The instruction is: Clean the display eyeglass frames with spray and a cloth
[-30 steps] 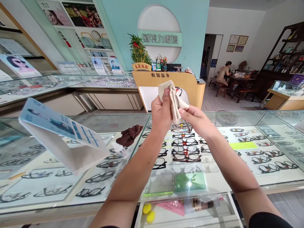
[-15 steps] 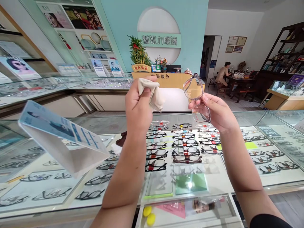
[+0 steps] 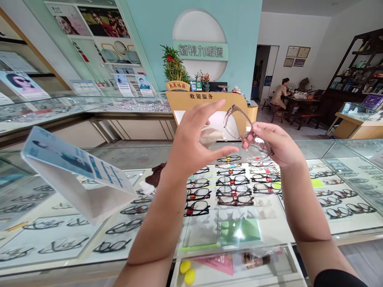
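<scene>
Indoors, over a glass counter [image 3: 140, 150] facing a desk [image 3: 181, 101], right fingers [image 3: 267, 133] grip eyeglasses [image 3: 259, 148] with left fingers [image 3: 206, 110] spread.

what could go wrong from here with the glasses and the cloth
The right hand grips the glasses only near the bridge, so they might slip and hit the glass counter. The left hand has its thumb and index finger spread, so the cream cloth could drop.

Glasses [image 3: 238, 123] with clear lenses and a thin greyish frame are held up at a slant, one lens higher, just right of a bunched, partly hidden cream cloth [image 3: 213, 137].
</scene>
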Demonstrator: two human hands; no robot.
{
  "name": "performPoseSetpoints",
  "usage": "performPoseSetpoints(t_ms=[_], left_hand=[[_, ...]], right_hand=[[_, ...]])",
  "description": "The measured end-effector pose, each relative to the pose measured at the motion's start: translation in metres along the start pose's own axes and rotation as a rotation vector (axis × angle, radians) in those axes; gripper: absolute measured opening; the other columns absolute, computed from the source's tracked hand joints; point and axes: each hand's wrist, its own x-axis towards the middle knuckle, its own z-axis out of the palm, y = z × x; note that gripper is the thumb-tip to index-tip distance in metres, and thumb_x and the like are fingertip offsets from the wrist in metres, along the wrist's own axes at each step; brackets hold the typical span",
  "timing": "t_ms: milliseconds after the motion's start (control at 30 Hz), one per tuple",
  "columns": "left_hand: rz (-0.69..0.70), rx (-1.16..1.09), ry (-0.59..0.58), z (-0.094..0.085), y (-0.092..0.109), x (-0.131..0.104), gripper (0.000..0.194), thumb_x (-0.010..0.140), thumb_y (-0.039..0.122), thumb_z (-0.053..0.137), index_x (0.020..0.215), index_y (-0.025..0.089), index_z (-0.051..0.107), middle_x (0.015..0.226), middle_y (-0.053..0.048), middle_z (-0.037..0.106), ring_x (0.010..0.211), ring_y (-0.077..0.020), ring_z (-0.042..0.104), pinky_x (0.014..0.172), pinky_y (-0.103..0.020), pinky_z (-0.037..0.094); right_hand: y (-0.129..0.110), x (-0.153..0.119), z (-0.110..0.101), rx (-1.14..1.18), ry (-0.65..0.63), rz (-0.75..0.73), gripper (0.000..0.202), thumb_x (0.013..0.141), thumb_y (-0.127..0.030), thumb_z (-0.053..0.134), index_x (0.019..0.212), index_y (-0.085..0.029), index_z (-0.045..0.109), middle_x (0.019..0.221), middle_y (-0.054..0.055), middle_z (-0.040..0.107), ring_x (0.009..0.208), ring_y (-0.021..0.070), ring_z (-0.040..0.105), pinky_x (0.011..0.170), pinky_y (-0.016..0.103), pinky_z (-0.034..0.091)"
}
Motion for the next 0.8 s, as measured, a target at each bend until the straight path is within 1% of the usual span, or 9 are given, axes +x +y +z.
performPoseSetpoints(t_ms=[100, 233, 367, 400, 467, 533, 600, 700, 800], left_hand=[[0.011, -0.004, -0.03, 0.003, -0.004, -0.001, 0.083, 0.077, 0.071, 0.091, 0.147, 0.035, 0.067, 0.142, -0.009, 0.076, 0.12, -0.0332, 0.071, 0.104, -0.05, 0.055], [0.043, -0.026, 0.016, 0.004, -0.004, 0.0, 0.078, 0.074, 0.067, 0.095, 0.142, 0.035, 0.073, 0.132, -0.008, 0.081, 0.109, -0.0324, 0.073, 0.099, -0.051, 0.054], [-0.123, -0.061, -0.045, 0.002, 0.002, 0.003, 0.069, 0.069, 0.071, 0.096, 0.125, 0.035, 0.079, 0.124, -0.008, 0.081, 0.112, -0.0344, 0.072, 0.1, -0.051, 0.054], [-0.133, -0.074, -0.043, 0.002, 0.003, 0.004, 0.067, 0.068, 0.071, 0.096, 0.122, 0.034, 0.08, 0.122, -0.008, 0.081, 0.111, -0.0345, 0.072, 0.1, -0.051, 0.055], [-0.101, -0.082, 0.027, 0.003, 0.003, 0.004, 0.068, 0.066, 0.069, 0.098, 0.121, 0.033, 0.079, 0.12, -0.008, 0.081, 0.109, -0.0337, 0.072, 0.098, -0.051, 0.055], [-0.066, -0.057, 0.16, 0.005, 0.002, 0.002, 0.071, 0.066, 0.064, 0.101, 0.124, 0.032, 0.077, 0.122, -0.006, 0.08, 0.106, -0.0316, 0.072, 0.091, -0.049, 0.057], [-0.11, -0.029, 0.28, 0.007, 0.002, -0.002, 0.072, 0.068, 0.06, 0.101, 0.129, 0.032, 0.073, 0.126, -0.004, 0.078, 0.107, -0.0298, 0.071, 0.087, -0.047, 0.057], [-0.207, -0.049, 0.381, 0.009, 0.004, -0.006, 0.068, 0.076, 0.058, 0.098, 0.132, 0.032, 0.07, 0.128, -0.002, 0.074, 0.115, -0.0286, 0.07, 0.09, -0.047, 0.058], [-0.26, -0.085, 0.422, 0.011, 0.006, -0.008, 0.062, 0.08, 0.058, 0.095, 0.13, 0.032, 0.07, 0.129, -0.001, 0.073, 0.124, -0.0299, 0.067, 0.088, -0.046, 0.059]], right_hand=[[-0.003, -0.003, -0.001, -0.075, -0.066, -0.018, 0.038, 0.095, -0.057, 0.078, 0.08, -0.021, 0.076, 0.077, 0.002, 0.076, 0.079, 0.0169, 0.071, 0.086, 0.033, 0.058], [-0.009, -0.007, 0.0, -0.155, -0.083, -0.032, 0.041, 0.097, -0.059, 0.076, 0.08, -0.023, 0.075, 0.079, 0.002, 0.076, 0.079, 0.0173, 0.071, 0.088, 0.035, 0.057], [-0.015, -0.011, 0.001, -0.278, -0.108, -0.063, 0.046, 0.097, -0.064, 0.074, 0.079, -0.022, 0.074, 0.08, 0.003, 0.076, 0.081, 0.0183, 0.07, 0.087, 0.035, 0.057], [-0.016, -0.012, 0.001, -0.326, -0.088, -0.095, 0.046, 0.098, -0.064, 0.072, 0.08, -0.022, 0.074, 0.082, 0.003, 0.076, 0.083, 0.0185, 0.07, 0.088, 0.035, 0.057], [-0.015, -0.014, 0.001, -0.425, 0.043, -0.209, 0.043, 0.102, -0.062, 0.068, 0.085, -0.024, 0.075, 0.089, 0.003, 0.075, 0.09, 0.0191, 0.07, 0.092, 0.036, 0.057], [-0.011, -0.013, 0.001, -0.49, 0.233, -0.396, 0.032, 0.103, -0.057, 0.067, 0.099, -0.026, 0.074, 0.103, 0.004, 0.075, 0.103, 0.0207, 0.07, 0.101, 0.039, 0.056], [-0.006, -0.011, 0.001, -0.533, 0.348, -0.586, 0.03, 0.1, -0.052, 0.073, 0.117, -0.027, 0.069, 0.118, 0.006, 0.072, 0.117, 0.0241, 0.069, 0.112, 0.045, 0.053], [0.002, -0.007, 0.001, -0.624, 0.379, -0.723, 0.053, 0.09, -0.049, 0.083, 0.134, -0.029, 0.06, 0.135, 0.01, 0.067, 0.13, 0.0298, 0.066, 0.12, 0.054, 0.05], [0.007, -0.005, 0.004, -0.684, 0.427, -0.725, 0.055, 0.089, -0.043, 0.087, 0.136, -0.033, 0.061, 0.138, 0.009, 0.067, 0.132, 0.0316, 0.066, 0.122, 0.056, 0.049]])
